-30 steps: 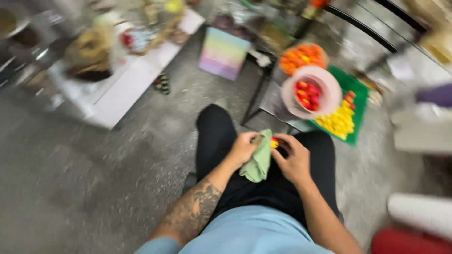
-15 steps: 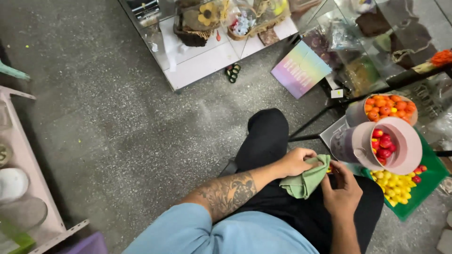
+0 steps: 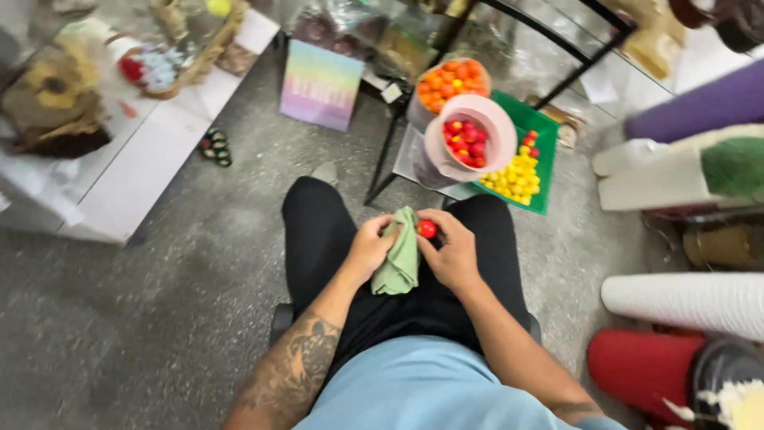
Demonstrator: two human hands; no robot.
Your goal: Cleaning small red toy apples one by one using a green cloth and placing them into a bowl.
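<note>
Over my lap, seated: beyond my knees, a green tray (image 3: 544,130) of yellow balls, then a pink bowl (image 3: 503,128) of red ones. My left hand (image 3: 368,248) clasps a green cloth (image 3: 399,261); my right hand (image 3: 454,255) pinches a small red ball (image 3: 427,229) against it.

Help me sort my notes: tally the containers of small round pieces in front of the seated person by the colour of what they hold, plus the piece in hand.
Orange pieces, bowl: 1
Red pieces, pink bowl: 1
Yellow pieces, green tray: 1
Red ball held by right hand against green cloth in left hand: 1
Total: 4
</note>
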